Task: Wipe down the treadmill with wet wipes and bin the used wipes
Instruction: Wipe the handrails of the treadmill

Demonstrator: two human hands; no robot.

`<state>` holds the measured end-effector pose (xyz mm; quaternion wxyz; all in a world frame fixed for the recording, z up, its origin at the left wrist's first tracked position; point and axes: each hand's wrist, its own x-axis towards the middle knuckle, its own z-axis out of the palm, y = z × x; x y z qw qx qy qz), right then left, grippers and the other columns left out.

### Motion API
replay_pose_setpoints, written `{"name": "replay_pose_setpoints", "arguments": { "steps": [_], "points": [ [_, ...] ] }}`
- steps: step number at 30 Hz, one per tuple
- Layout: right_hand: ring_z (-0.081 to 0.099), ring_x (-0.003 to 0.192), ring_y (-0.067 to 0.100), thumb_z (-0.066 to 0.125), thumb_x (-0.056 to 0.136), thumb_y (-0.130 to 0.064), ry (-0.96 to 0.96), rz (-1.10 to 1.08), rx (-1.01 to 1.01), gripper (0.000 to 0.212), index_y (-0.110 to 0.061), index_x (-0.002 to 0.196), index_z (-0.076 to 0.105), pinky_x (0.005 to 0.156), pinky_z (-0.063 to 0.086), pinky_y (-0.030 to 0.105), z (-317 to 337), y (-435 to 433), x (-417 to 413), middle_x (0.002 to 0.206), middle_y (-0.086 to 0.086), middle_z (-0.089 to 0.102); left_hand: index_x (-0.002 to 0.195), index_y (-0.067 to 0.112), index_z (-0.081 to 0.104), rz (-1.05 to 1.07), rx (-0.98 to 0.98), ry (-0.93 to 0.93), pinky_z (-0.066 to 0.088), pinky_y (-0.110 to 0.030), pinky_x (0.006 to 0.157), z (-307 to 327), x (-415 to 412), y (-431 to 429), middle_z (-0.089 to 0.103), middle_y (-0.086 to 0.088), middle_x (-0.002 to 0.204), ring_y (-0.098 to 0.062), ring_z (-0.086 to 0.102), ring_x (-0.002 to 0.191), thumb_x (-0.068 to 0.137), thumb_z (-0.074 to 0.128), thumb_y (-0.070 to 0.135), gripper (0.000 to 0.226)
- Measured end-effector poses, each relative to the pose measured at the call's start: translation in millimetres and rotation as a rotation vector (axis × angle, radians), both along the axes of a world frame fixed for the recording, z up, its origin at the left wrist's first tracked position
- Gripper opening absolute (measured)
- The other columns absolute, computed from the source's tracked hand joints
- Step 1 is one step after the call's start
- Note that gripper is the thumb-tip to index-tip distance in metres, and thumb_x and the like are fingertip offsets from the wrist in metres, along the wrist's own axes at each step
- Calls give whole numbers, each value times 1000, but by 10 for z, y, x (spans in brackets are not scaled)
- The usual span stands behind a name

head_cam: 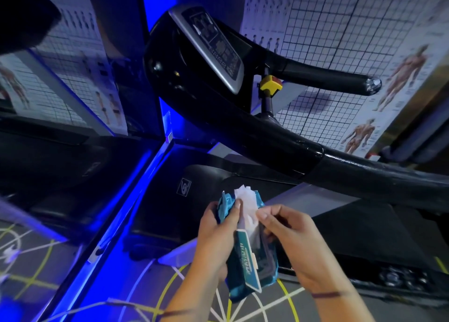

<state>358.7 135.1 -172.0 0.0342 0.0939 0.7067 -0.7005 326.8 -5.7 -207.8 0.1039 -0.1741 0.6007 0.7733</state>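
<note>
A teal pack of wet wipes [252,270] is held upright in front of me, its flap lifted. My left hand [216,234] grips the pack from the left, thumb on its top. A white wipe [245,205] sticks out of the opening, and my right hand [289,236] pinches its edge between thumb and fingers. The black treadmill fills the view above: its console [213,47] with a grey display panel, a glossy handrail [303,151] running down to the right, and the belt deck [364,231] under my right hand.
A yellow safety key block [269,84] sits under the console. Anatomy posters [359,132] and a wire grid cover the wall behind. Blue-lit mirror edges [136,175] run along the left. The floor [189,285] shows yellow and white lines.
</note>
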Motion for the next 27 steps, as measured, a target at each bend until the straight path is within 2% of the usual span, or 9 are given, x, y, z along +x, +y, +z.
{"name": "replay_pose_setpoints", "arguments": {
  "steps": [6, 9, 12, 15, 17, 19, 22, 25, 27],
  "points": [
    [52, 70, 18, 69, 82, -28, -30, -19, -163, 29, -3, 94, 75, 68, 43, 30, -81, 136, 0, 76, 10, 59, 108, 29, 69, 11, 21, 23, 59, -52, 98, 18, 21, 8, 79, -6, 103, -26, 77, 98, 94, 77, 41, 20],
    [58, 76, 23, 65, 87, -23, -45, 30, -172, 26, 1, 94, 73, 71, 50, 34, -15, 189, 35, 81, 14, 64, 109, 29, 68, 19, 31, 47, 61, -46, 94, 25, 19, 12, 79, -4, 104, -21, 77, 95, 97, 74, 37, 15],
    [67, 85, 18, 64, 91, -28, 92, 74, 52, 25, -4, 95, 70, 84, 56, 36, 133, 208, 104, 90, 8, 73, 107, 31, 66, 59, 53, 51, 62, -48, 92, 43, 25, 21, 79, -3, 103, -19, 79, 90, 99, 73, 34, 11],
    [66, 72, 15, 65, 93, -31, 188, 89, 337, 12, -20, 93, 67, 73, 54, 29, 214, 50, 156, 82, 0, 72, 107, 27, 67, 70, 76, 55, 63, -48, 90, 60, 34, 36, 80, -6, 101, -22, 80, 90, 99, 73, 31, 10],
    [62, 64, 12, 63, 96, -31, 219, 7, 393, 8, -25, 91, 65, 63, 51, 25, 192, -82, 167, 76, -2, 69, 109, 27, 69, 61, 85, 62, 63, -47, 90, 76, 52, 32, 80, -6, 99, -24, 79, 91, 99, 73, 34, 13],
    [61, 65, 13, 62, 98, -28, 267, -108, 397, 9, -25, 90, 63, 61, 50, 25, 146, -152, 151, 76, -2, 68, 111, 27, 69, 54, 102, 62, 63, -50, 92, 99, 71, 18, 81, -7, 100, -26, 79, 93, 98, 73, 37, 17],
    [62, 70, 22, 62, 98, -22, 245, -162, 286, 10, -21, 90, 66, 67, 51, 33, 116, -201, 128, 79, 3, 69, 113, 25, 69, 39, 103, 74, 62, -51, 93, 145, 105, 8, 81, -7, 101, -25, 79, 94, 94, 77, 39, 25],
    [66, 83, 23, 65, 96, -21, 163, -69, -52, 12, -14, 95, 74, 78, 52, 39, 189, -252, 149, 93, 16, 72, 111, 19, 69, 4, 157, 39, 62, -50, 89, 190, 155, 13, 80, -13, 100, -34, 78, 96, 78, 93, 44, 48],
    [72, 94, 23, 64, 91, -22, 118, -50, -231, 20, -10, 101, 77, 82, 56, 35, 250, -247, 171, 101, 14, 75, 111, 18, 69, -2, 156, 17, 63, -48, 85, 199, 176, 10, 80, -15, 100, -35, 78, 96, 80, 93, 37, 43]
  ]
}}
